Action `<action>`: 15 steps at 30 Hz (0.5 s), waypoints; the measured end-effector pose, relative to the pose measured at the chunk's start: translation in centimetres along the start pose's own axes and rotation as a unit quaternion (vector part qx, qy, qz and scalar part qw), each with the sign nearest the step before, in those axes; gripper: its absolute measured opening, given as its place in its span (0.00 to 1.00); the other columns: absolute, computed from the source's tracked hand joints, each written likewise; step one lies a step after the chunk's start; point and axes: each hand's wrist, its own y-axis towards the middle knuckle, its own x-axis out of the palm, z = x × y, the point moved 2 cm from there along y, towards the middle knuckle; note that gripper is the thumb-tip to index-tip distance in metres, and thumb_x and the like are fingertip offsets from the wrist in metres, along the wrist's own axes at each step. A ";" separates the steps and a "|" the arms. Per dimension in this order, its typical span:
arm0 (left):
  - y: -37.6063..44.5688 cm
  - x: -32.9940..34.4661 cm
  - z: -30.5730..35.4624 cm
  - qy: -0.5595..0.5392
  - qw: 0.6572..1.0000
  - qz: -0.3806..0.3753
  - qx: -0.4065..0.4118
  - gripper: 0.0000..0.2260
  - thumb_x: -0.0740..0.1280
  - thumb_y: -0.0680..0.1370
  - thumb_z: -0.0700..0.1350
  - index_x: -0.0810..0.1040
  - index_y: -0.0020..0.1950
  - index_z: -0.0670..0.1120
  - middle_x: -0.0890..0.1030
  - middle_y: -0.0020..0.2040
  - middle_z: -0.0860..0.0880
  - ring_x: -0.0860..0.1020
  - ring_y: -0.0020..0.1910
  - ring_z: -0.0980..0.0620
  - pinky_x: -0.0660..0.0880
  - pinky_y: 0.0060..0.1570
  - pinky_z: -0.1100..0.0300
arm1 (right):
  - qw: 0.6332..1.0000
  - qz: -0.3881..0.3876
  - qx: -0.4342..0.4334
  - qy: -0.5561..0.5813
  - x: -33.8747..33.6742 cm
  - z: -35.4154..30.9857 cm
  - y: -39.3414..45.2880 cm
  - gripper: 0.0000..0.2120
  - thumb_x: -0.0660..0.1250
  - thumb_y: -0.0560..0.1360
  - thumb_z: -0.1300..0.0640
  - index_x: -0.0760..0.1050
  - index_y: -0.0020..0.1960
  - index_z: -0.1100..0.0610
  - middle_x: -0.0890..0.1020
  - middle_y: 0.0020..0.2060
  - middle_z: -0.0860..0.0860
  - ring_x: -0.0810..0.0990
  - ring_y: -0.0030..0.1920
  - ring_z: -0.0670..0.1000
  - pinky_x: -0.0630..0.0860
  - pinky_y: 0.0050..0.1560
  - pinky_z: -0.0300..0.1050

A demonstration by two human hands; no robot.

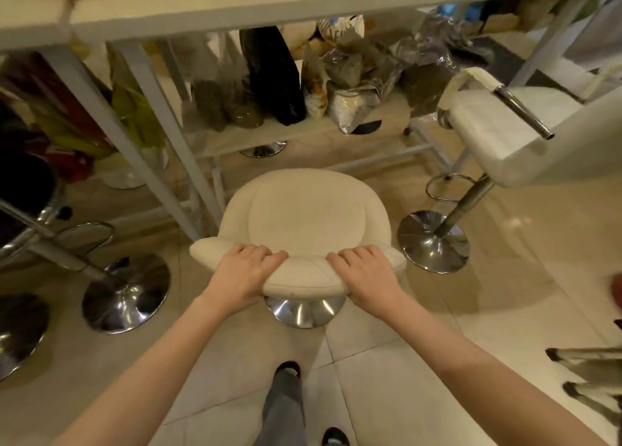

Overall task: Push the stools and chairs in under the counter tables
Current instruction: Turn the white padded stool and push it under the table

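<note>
Stool [304,216] | left hand [240,274], right hand [368,275] both grip backrest (near edge) | before counter table [235,11]

A cream round-seated stool [304,220] with a low curved backrest stands upright on its chrome base, just short of the white counter [235,4]; a square white stool [501,135] stands to its right

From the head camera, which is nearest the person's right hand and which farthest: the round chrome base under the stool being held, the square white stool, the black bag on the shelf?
From the right hand:
1. Round chrome base, just below-left, under the held stool.
2. Square white stool, up to the right.
3. Black bag, far ahead under the counter.
</note>
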 end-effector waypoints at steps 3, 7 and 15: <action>0.6 0.0 0.0 0.004 1.000 0.011 -0.005 0.26 0.68 0.60 0.45 0.69 0.58 0.49 0.80 0.39 0.47 0.79 0.36 0.45 0.74 0.35 0.56 | 0.999 0.038 -0.005 -0.004 0.3 0.5 0.2 0.22 0.69 0.55 0.66 0.76 0.49 0.57 0.78 0.32 0.50 0.76 0.32 0.55 0.72 0.33 0.46; 2.2 -0.1 -0.4 -0.007 0.999 0.027 -0.023 0.23 0.54 0.64 0.48 0.69 0.58 0.49 0.80 0.39 0.46 0.79 0.35 0.44 0.74 0.35 0.55 | 0.997 0.075 -0.006 -0.009 0.7 2.0 1.5 0.23 0.69 0.56 0.66 0.73 0.50 0.55 0.77 0.32 0.50 0.75 0.31 0.55 0.71 0.33 0.46; 5.5 0.7 -4.0 0.004 0.999 -0.019 -0.036 0.31 0.74 0.59 0.44 0.68 0.60 0.50 0.80 0.42 0.47 0.79 0.38 0.45 0.74 0.38 0.53 | 0.995 0.094 -0.020 -0.017 1.9 4.1 6.0 0.23 0.71 0.56 0.65 0.70 0.49 0.55 0.76 0.30 0.50 0.74 0.30 0.54 0.71 0.31 0.46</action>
